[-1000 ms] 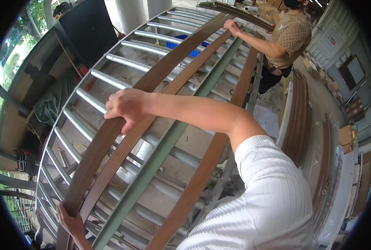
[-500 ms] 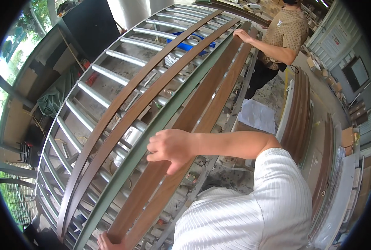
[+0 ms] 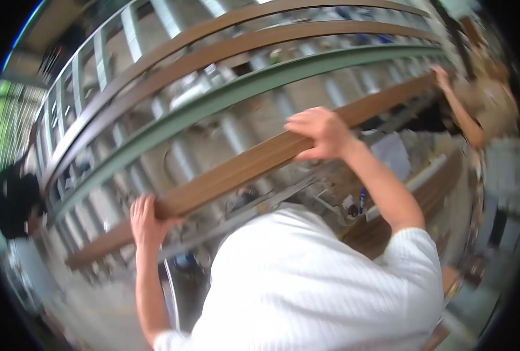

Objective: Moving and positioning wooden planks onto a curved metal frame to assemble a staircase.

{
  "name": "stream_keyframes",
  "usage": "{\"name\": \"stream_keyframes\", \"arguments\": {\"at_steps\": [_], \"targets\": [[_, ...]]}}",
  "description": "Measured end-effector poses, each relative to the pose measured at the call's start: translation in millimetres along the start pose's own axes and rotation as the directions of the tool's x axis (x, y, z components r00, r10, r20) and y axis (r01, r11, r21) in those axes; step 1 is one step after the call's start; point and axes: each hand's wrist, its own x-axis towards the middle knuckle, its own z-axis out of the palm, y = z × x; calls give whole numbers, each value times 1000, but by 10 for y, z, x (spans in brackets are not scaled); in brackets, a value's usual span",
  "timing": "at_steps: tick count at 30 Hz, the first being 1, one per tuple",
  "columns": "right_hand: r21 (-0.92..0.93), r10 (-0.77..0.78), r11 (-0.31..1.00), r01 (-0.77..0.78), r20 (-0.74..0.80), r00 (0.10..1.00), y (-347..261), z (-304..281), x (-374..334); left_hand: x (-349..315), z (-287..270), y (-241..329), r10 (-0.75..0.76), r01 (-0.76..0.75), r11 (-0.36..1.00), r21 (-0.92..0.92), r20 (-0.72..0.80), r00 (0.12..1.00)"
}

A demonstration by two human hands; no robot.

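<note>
Plank (image 3: 230,176), brown and long, spans the middle of the frame, its handling under way: the left hand (image 3: 147,221) grasps it at lower left, and the fingers and thumb of the right hand (image 3: 324,133) grip opposite edges near the centre. A co-worker's hand (image 3: 440,76) is at its upper-right end. Two brown strips (image 3: 230,50) and a green strip (image 3: 213,103) lie untouched above rollers (image 3: 235,131); whether those are finished, and what remains, cannot be told. The plank's long axis slants from lower left to upper right, roughly following the green strip.
</note>
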Motion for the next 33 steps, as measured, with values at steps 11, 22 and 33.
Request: {"name": "stream_keyframes", "arguments": {"at_steps": [11,22,33], "targets": [[-38,117,993,-112,200,973,-73,-17,-20,-161,-41,73,5,-6,1000,-4,-112,994],[-336,-29,942,17,-30,999,341,621,1459,-92,-231,84,-34,35,992,-125,17,999],[-66,20,998,-15,70,997,-171,124,1282,595,-744,-630,-228,227,974,21,24,973]]}}
